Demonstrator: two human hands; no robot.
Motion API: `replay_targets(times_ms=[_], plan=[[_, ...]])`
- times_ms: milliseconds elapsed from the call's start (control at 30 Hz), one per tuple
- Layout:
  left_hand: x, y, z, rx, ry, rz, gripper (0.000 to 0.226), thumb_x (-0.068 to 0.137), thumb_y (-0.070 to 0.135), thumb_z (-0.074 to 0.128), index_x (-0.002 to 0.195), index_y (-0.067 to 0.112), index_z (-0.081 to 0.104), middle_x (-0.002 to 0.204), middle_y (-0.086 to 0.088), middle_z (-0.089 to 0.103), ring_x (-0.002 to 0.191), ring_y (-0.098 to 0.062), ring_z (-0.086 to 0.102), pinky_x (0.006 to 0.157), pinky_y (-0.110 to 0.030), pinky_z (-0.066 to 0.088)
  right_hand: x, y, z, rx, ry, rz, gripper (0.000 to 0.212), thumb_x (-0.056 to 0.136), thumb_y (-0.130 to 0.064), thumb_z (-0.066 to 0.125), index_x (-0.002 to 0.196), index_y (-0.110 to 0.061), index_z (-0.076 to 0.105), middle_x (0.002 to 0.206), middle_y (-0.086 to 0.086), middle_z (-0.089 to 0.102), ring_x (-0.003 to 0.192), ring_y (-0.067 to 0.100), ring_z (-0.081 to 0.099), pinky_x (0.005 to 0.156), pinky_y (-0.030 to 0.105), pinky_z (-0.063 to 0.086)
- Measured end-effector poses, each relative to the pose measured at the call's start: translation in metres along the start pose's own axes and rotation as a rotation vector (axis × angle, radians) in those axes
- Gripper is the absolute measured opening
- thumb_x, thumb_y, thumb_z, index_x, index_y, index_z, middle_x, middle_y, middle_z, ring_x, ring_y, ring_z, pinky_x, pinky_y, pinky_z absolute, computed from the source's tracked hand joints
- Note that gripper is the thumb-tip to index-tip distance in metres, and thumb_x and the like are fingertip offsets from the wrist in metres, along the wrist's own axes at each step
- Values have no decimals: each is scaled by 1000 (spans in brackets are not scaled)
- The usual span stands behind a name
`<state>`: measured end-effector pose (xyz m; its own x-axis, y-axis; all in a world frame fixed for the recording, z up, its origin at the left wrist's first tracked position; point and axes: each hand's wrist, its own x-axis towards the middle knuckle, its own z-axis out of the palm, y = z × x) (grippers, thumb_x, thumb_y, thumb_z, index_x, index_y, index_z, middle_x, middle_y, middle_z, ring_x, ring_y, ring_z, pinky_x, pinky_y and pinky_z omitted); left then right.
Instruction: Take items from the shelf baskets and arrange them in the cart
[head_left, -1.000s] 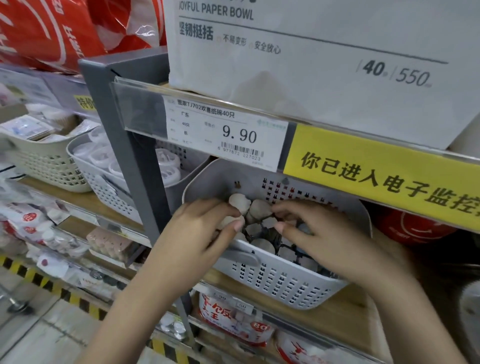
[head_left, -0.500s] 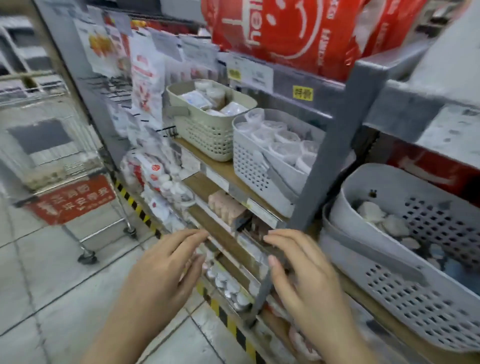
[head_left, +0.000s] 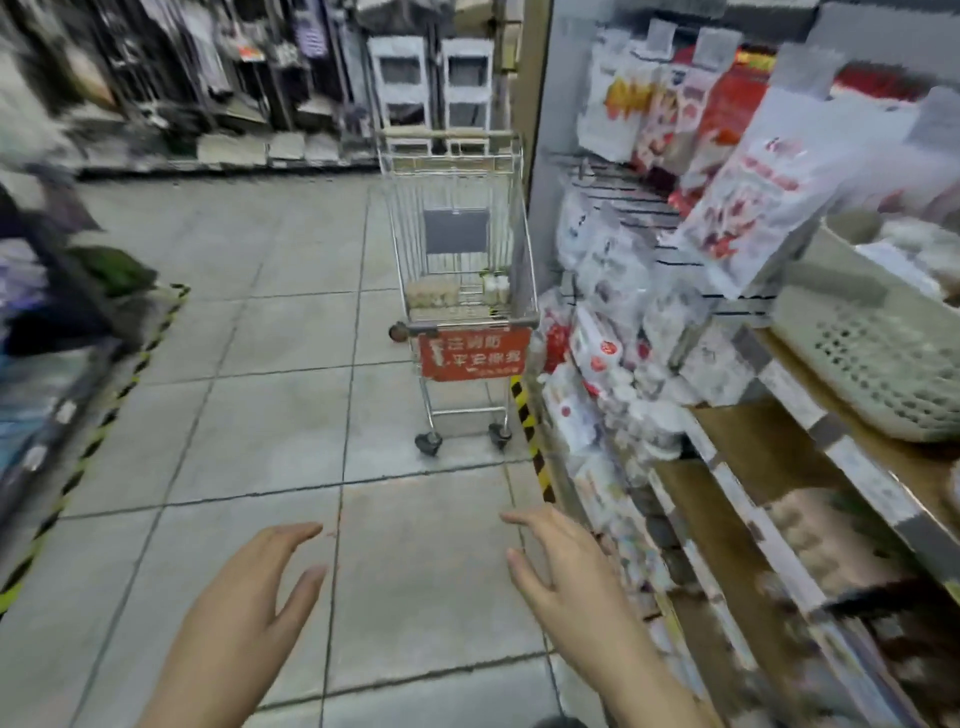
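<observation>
A shop aisle: a wire shopping cart (head_left: 460, 270) stands on tiled floor (head_left: 249, 415) beside shelves (head_left: 779, 447) of packaged goods (head_left: 623, 322).

Shiny wire-metal cart (head_left: 457, 228), perforated plastic basket (head_left: 878, 364), seemingly wooden shelf (head_left: 769, 441).

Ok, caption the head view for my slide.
Both empty hands, left and right, open toward the cart beside the shelves.

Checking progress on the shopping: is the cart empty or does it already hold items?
Not empty. The cart already holds a few pale packages on its floor; blur hides what they are.
</observation>
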<state>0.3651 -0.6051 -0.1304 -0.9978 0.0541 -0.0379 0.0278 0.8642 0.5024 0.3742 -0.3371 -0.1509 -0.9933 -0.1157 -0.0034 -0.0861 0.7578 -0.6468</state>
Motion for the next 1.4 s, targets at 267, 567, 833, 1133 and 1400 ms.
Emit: replay_targets(times_ms=[267,567,833,1133,1400], plan=[[116,-16,-8,-54,-47,88,36,96,37,47,132,35,45,123,29,43,122,3,43,93,-15,34,114,14,13,22,-71,92,27,98,-34,48,125,-37,50,115,-31,46,107,-11,44,82,0,32],[292,-58,-49,-64,26,41,31,95,43,45,125,40,48,112,37,46,108,13,45,82,-8,33,320,2,16,20,-59,77,27,97,-30,51,124,-32,53,116,-22,51,113,-1,48,90,14,36],[394,-146,-63,-143,11,-216,32,93,37,52,125,34,51,117,23,56,105,6,51,85,-19,39,483,-47,62,16,-194,-67,31,96,-25,53,127,-25,55,122,-15,55,114,-1,48,90,7,32],[610,-240,-113,-36,-90,-172,32,95,34,51,127,27,53,116,16,57,103,-1,51,83,-22,40,645,-63,115,35,-175,152,31,98,-26,49,128,-23,54,126,-14,54,110,1,50,82,0,31],[813,-217,-122,27,-287,184,32,95,32,52,127,26,54,122,15,57,112,-5,54,89,-23,40,731,-67,116,117,101,452,27,97,-24,52,124,-27,57,120,-18,57,108,1,54,90,17,40]])
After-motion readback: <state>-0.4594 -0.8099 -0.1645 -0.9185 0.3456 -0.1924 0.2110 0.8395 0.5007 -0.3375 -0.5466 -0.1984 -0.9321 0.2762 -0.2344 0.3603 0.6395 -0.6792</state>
